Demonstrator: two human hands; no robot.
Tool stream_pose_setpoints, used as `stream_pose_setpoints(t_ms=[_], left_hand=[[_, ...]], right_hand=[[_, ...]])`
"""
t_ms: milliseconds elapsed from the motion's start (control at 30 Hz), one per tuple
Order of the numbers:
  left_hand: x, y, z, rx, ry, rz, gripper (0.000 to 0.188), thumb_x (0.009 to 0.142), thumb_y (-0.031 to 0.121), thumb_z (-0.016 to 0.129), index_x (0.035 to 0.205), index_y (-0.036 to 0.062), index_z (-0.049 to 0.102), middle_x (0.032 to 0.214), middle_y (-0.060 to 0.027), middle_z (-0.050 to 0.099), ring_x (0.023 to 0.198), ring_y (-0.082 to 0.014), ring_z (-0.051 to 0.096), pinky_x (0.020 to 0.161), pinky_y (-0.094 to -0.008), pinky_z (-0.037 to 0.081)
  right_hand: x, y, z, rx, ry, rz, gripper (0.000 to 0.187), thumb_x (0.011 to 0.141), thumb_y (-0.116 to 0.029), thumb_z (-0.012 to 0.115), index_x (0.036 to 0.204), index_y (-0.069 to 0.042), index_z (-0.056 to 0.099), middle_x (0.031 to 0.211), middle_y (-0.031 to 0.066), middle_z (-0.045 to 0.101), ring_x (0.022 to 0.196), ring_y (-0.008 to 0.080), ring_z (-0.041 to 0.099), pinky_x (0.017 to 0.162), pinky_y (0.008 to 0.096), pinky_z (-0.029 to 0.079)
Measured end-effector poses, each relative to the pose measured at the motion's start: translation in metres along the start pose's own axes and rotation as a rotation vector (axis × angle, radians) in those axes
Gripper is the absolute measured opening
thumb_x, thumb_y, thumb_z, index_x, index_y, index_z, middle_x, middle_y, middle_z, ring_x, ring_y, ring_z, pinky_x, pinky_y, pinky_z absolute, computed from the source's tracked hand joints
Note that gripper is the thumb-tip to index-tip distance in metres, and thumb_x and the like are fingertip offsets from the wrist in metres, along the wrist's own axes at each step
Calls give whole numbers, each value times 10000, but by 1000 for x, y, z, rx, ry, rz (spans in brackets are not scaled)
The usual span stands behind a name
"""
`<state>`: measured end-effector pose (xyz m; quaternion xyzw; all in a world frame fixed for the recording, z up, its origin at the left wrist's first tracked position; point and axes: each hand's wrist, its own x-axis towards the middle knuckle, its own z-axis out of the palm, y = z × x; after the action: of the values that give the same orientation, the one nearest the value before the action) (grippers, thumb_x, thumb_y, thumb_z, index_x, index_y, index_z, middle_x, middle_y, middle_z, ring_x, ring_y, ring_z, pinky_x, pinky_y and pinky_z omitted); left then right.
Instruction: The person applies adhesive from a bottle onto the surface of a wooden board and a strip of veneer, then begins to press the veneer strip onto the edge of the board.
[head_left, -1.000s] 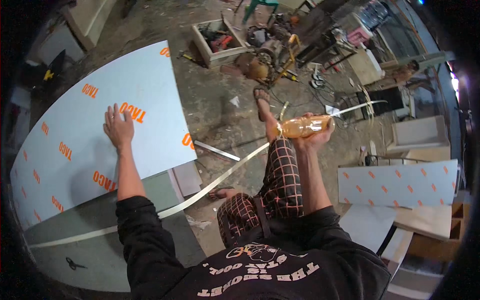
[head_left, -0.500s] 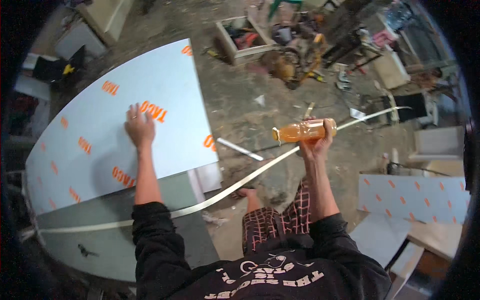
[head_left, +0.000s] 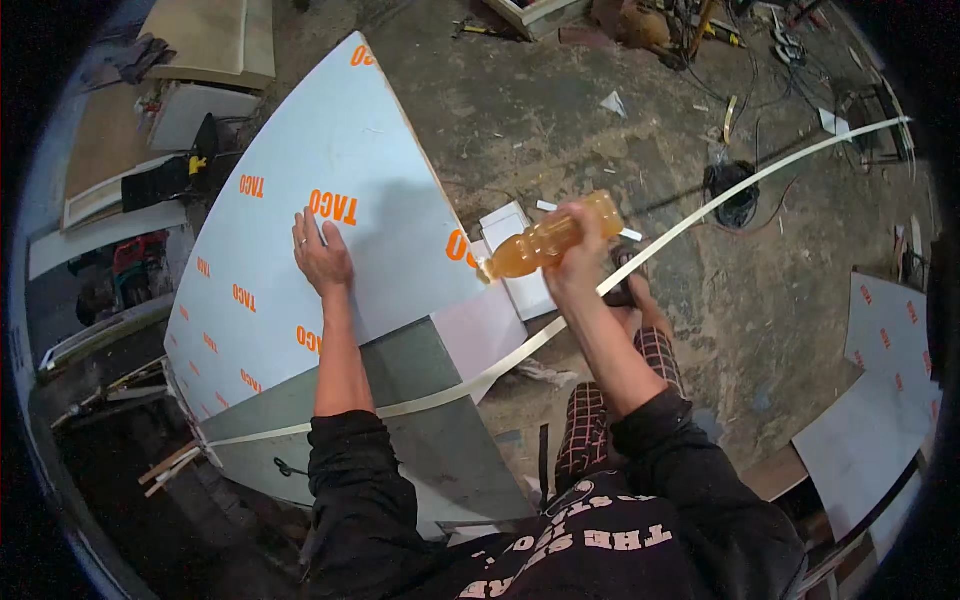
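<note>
A white curved-edged panel (head_left: pixel 390 130) with orange printing lies over a grey-green board (head_left: pixel 405 365). My left hand (head_left: pixel 325 258) rests flat on the panel, fingers stretched out. In my right hand (head_left: pixel 575 260) is a clear plastic bottle (head_left: pixel 520 255) of amber liquid, gripped round its body and tipped sideways. Its yellowish nozzle end points left and down, at the panel's right edge; whether it touches the edge I cannot tell. A long pale edging strip (head_left: pixel 700 215) runs across the board, beneath both forearms and off to the far right.
White offcuts (head_left: pixel 528 292) lie beside the panel's right corner. A coil of black cable (head_left: pixel 735 190) sits on the concrete floor (head_left: pixel 540 130), among scraps. More printed panels (head_left: pixel 890 325) stand at the right. A small dark tool (head_left: pixel 290 467) rests on the grey-green board.
The bottle has moved left to the panel's edge, its nozzle end now tipped downward. My left hand remains flat on the panel. The view has shifted, bringing the work closer.
</note>
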<state>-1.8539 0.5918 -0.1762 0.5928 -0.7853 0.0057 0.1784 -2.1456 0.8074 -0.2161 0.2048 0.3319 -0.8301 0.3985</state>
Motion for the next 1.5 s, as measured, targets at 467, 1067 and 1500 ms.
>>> stream_pose_setpoints(t_ms=[467,1067,1500], left_hand=[[-4,-1,-1,-15,-17,-43,540,957,299,476,1446,70,463,1493,-222,421,1399,-377,363,1160,-460,269],[3,7,0,-76,-20,-34,515,954,236,474,1399,-24,483,1458,-259,443,1380,-393,386,1142,-450,294],[2,6,0,-66,-37,-58,527,957,267,488,1420,16,475,1470,-241,437,1374,-394,386,1136,-472,285]], right_hand=[[-21,-2,-27,-111,8,65,127,883,-175,618,902,-75,542,756,54,583,638,189,603,588,346,538],[35,19,24,34,68,89,166,887,-256,627,873,-103,566,778,39,601,714,192,618,664,370,528],[-1,-22,-12,-89,116,306,205,882,-197,658,987,-53,556,842,77,601,734,205,625,676,375,550]])
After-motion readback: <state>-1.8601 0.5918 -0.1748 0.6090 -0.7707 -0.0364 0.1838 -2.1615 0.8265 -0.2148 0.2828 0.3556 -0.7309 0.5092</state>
